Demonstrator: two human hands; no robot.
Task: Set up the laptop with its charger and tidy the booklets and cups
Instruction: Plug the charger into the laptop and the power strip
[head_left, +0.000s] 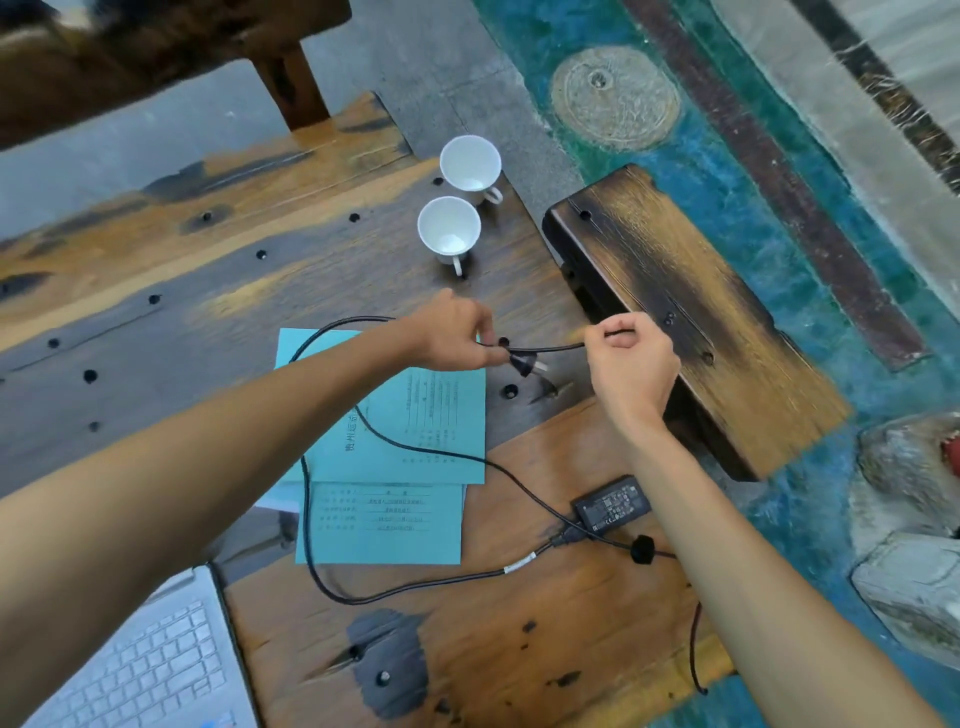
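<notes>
Nearest, the open laptop (156, 660) sits at the table's (493, 634) lower left corner. Beyond it the charger brick (613, 504) lies beside two teal booklets (395, 462), its black cable (332, 571) looping across them. The left hand (457, 332) pinches the cable at the plug (524, 362); the right hand (631, 364) is closed around the same cable. Farther off stand two white cups (457, 208), with a wooden bench (691, 312) alongside.

We see a plank table (156, 291) of dark and orange wood studded with black bolt holes. Beside its right edge stands 1 wooden bench (696, 322). Beneath lies a teal painted floor (810, 171) bearing 1 round grey disc (615, 96). Pale rocks (909, 525) occupy the right margin.
</notes>
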